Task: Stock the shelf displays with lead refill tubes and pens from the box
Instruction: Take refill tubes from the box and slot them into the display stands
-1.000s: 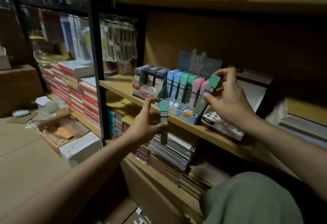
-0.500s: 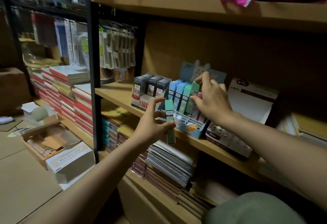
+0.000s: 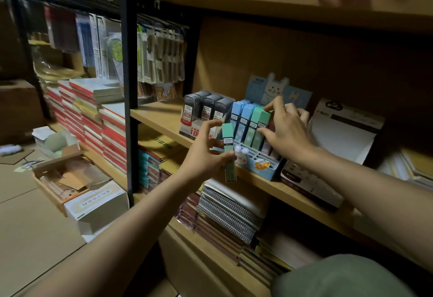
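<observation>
On shelf, left hand [image 3: 206, 156] gripping green tube [image 3: 228, 151] labelled 2B/0.5

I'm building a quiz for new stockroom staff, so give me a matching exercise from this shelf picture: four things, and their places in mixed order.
Things:
1. green lead tube
2. grey lead tubes
3. open cardboard box
4. spiral notebooks

Places:
A. on the floor, left of the shelf
B. held in the left hand
C. on the shelf below the blue rabbit display
D. in the red-and-white display, left of the blue one

Pairs: 1-B, 2-D, 3-A, 4-C
</observation>
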`<state>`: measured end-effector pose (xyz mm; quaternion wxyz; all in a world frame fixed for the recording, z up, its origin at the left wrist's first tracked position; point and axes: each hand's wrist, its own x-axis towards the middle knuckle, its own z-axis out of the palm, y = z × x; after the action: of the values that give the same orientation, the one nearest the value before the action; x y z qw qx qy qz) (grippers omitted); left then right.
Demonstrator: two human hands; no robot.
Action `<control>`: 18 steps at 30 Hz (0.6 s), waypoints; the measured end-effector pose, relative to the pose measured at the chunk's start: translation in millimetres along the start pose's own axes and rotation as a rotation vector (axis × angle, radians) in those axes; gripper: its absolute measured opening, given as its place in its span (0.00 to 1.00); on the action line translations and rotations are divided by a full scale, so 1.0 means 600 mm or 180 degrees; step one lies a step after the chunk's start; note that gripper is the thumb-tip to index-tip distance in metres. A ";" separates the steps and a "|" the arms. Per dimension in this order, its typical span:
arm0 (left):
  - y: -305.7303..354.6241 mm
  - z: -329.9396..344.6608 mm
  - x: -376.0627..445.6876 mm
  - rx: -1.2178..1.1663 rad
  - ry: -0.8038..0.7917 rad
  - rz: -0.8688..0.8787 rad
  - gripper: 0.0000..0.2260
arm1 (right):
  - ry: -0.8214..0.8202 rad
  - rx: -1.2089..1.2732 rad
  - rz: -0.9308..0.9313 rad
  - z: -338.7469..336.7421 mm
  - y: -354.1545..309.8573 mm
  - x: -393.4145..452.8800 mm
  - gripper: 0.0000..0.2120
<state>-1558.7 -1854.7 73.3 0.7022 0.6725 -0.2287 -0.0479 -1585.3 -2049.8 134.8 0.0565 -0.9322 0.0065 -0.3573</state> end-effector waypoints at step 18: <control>-0.007 0.006 -0.003 -0.0079 0.0159 -0.0026 0.26 | 0.0267 -0.0278 0.0018 -0.022 -0.009 0.031 0.12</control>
<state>-1560.6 -1858.0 68.6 0.7158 0.6656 -0.2078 -0.0369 -1580.4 -2046.8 157.3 0.0164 -0.9180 0.0270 -0.3954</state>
